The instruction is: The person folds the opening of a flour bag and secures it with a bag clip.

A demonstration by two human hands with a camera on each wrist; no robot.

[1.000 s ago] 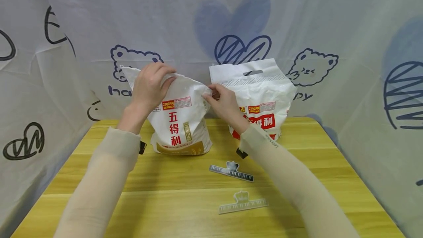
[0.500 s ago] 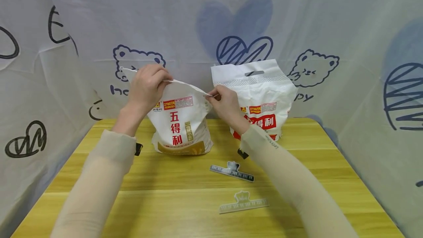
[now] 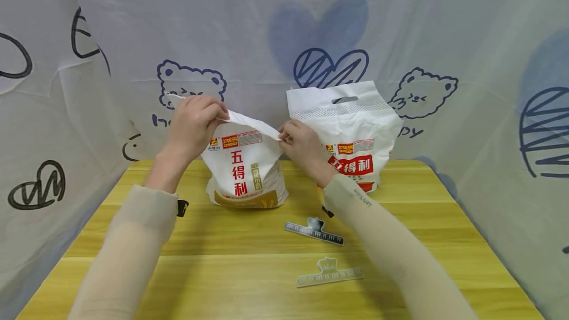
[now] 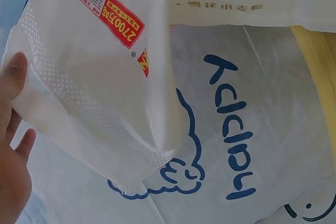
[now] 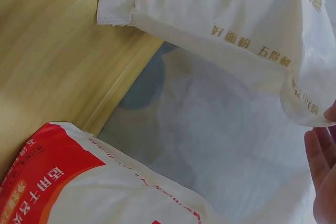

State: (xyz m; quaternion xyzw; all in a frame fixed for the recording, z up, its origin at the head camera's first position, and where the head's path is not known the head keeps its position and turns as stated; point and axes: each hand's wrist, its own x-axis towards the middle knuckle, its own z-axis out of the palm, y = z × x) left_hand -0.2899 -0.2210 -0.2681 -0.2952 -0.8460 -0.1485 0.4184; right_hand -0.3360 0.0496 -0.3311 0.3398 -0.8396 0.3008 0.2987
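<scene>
Head view: a white bag (image 3: 244, 172) stood on the worktop (image 3: 231, 260).
The left hand (image 3: 194, 123) and right hand (image 3: 304, 146) pinched its top edge between their fingers; a second bag (image 3: 348, 127) stood just beside it.

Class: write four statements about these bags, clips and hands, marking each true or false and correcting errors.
1. The left hand and right hand both pinch the top of the gold-banded flour bag. True.
2. The right hand grips the red-labelled flour bag. False: neither hand holds it.
3. The dark keyboard clip lies nearer the bags than the pale keyboard clip. True.
4. Both clips are fastened to bags. False: they lie on the wooden table.
</scene>
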